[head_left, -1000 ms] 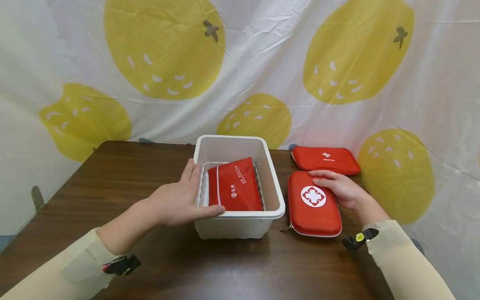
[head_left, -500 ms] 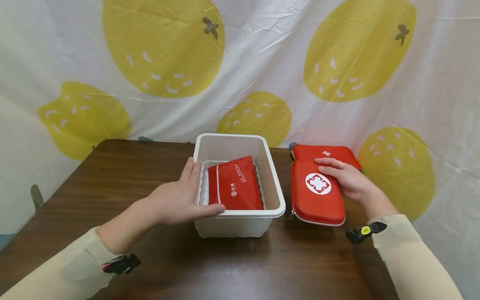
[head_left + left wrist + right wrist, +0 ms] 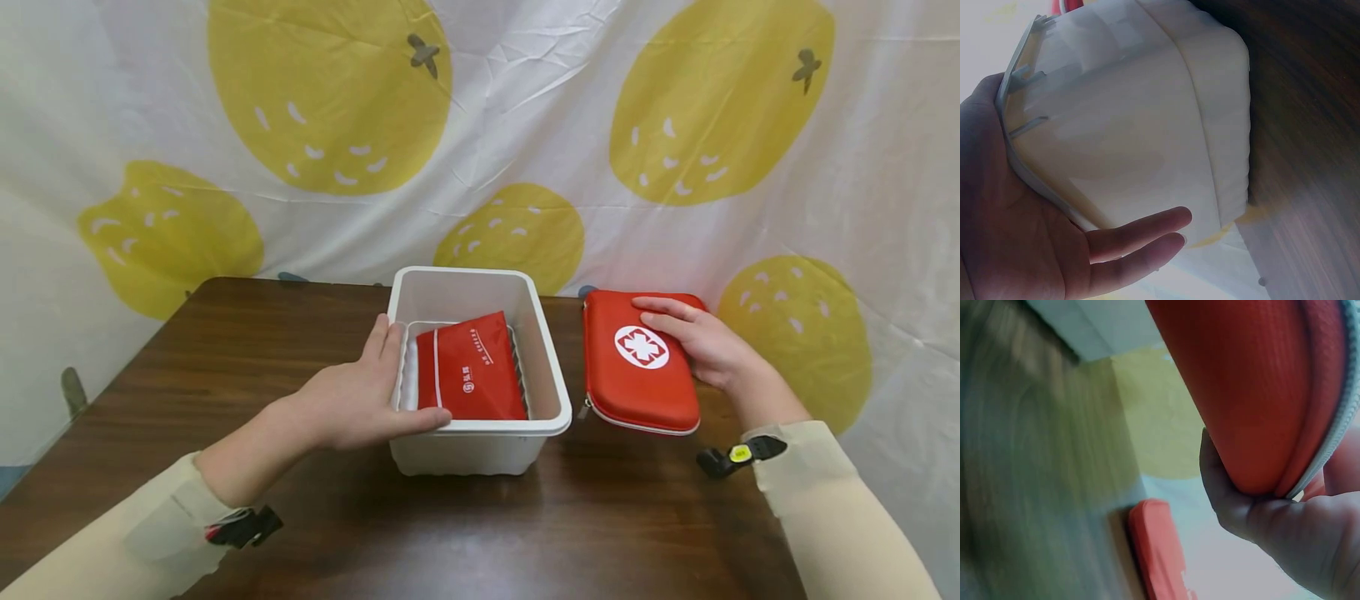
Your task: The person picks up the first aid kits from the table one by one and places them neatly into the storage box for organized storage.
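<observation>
My right hand (image 3: 705, 343) grips a red zippered first-aid case (image 3: 651, 393) with a white cross emblem. The case is raised off the table, and in the right wrist view the thumb (image 3: 1225, 503) curls round its underside near the white zip. With fingers spread, my left hand (image 3: 345, 404) rests on the near left corner of a white plastic bin (image 3: 558, 379). Its thumb lies along the front rim, while straight fingers (image 3: 1141, 231) reach down the outer wall in the left wrist view. A red printed pouch (image 3: 480, 379) lies inside the bin.
A second, slimmer red first-aid case (image 3: 1155, 550) lies on the brown table (image 3: 285, 333), mostly hidden behind the held case in the head view. A curtain with a lemon print (image 3: 525, 100) hangs right behind the table's far edge.
The right hand has lifted the first-aid case off the table and moved it slightly up and to the right, covering the slimmer case behind. The left hand and bin have stayed put.
</observation>
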A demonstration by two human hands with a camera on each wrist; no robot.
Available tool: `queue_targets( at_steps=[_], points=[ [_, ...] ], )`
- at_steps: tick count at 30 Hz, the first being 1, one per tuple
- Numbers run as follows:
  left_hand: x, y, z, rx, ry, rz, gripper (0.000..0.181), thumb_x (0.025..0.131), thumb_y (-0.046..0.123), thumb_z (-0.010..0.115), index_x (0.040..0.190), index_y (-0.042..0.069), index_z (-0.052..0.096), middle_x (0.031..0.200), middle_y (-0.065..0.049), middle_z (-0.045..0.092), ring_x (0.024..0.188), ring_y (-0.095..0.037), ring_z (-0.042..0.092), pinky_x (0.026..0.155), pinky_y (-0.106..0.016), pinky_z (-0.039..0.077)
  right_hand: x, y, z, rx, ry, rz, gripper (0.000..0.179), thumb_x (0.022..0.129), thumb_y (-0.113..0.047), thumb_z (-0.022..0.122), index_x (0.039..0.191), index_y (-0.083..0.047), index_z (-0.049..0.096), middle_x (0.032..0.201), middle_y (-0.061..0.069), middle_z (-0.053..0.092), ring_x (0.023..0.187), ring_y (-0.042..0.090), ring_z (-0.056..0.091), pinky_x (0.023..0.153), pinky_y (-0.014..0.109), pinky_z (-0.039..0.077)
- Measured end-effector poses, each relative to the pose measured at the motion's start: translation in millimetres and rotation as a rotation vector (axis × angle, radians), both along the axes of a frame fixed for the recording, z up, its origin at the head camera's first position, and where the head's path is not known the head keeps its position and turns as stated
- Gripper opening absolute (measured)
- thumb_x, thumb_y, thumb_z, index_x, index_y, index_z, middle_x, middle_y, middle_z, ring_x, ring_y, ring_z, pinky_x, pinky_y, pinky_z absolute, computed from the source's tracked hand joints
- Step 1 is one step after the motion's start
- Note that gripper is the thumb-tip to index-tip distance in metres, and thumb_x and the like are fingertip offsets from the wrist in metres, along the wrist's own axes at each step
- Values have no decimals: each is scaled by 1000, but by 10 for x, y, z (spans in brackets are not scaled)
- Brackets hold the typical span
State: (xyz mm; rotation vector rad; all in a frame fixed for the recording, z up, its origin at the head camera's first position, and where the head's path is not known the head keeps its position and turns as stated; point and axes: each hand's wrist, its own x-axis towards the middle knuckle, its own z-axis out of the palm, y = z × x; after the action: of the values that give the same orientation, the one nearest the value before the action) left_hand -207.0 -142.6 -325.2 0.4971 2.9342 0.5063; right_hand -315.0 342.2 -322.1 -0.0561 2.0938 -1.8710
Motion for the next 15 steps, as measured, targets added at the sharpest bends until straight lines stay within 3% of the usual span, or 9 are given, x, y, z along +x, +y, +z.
queue_targets(
  at_steps=[8,15],
  points=[
    [-1,-4,3,4,-6,-1,136,86,86,63,175,-1,8,183,-25,4,91,-29,73,78,-46,62,5,-186,241,-15,27,-6,24,112,-26,65,132,-37,71,104,-2,77,88,13,77,76,35,67],
    [-5,-2,-2,6,-10,0,136,86,86,64,175,-1,7,183,-25,4,92,-28,73,78,-45,62,-11,-376,449,-59,49,20,26,112,-24,64,136,-34,69,106,-1,77,87,13,77,74,34,67]
  ],
)
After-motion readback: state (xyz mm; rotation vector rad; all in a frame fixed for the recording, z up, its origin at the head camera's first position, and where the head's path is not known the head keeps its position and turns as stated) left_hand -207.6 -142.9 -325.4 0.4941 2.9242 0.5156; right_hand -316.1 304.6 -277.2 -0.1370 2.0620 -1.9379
